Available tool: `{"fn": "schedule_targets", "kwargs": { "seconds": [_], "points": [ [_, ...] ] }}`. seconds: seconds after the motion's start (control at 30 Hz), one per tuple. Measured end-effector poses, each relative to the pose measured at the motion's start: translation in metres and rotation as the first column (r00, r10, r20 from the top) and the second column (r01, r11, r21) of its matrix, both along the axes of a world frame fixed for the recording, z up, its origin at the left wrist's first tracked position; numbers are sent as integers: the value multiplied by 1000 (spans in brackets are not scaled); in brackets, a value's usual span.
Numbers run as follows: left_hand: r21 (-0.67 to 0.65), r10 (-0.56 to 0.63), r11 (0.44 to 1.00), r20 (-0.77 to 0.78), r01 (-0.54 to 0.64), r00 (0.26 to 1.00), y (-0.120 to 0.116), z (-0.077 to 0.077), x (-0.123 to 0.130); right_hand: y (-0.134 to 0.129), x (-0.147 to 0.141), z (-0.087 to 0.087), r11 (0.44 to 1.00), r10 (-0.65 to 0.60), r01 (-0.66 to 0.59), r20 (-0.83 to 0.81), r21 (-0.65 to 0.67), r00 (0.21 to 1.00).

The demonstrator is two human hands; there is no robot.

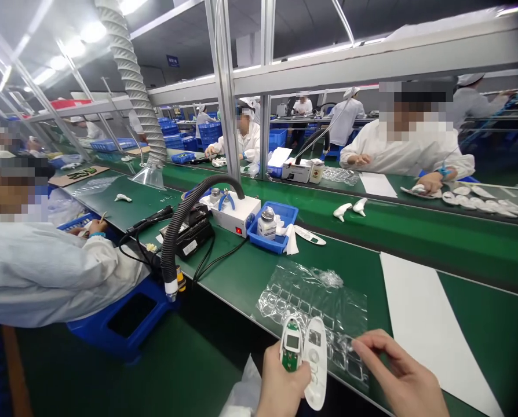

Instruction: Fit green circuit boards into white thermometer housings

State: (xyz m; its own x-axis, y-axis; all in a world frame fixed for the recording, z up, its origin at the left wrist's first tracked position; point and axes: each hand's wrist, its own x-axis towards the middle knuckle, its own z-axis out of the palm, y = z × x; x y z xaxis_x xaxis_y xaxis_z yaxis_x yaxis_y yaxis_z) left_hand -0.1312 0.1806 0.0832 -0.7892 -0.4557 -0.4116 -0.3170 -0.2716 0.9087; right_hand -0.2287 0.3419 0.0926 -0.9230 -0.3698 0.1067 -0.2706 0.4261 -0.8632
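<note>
My left hand [283, 379] is closed around two pieces at once. One is a white thermometer-like device half [291, 341] with a green circuit board and a small grey display showing. The other is a long white cover [315, 365] with a square window and round cut-outs, held beside it under my thumb. At the edge of a clear plastic sheet [285, 304] marked with rows of square pieces, my right hand [398, 370] has thumb and forefinger pinched together. What lies between those fingertips, if anything, is too small and transparent to make out.
Beyond the sheet stands a blue tray [276, 243] with a metal-topped bottle, beside a white box [237, 214] and a black hose [176, 231]. White paper [428, 324] lies at right. White shells [350, 208] rest on the green belt. A co-worker [59, 260] sits at left.
</note>
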Motion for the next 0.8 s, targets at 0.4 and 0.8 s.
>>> {"fn": "schedule_targets", "kwargs": {
  "seconds": [0.4, 0.8],
  "points": [
    [-199, -30, 979, 13, 32, 999, 5, -11, -1, -30, 3, -1, 987, 146, -144, -19, 67, 989],
    [-219, -44, 975, 10, 45, 999, 4, -7, -1, -34, 16, -21, 985, 137, -100, 285, -142, 949]
  ]
}}
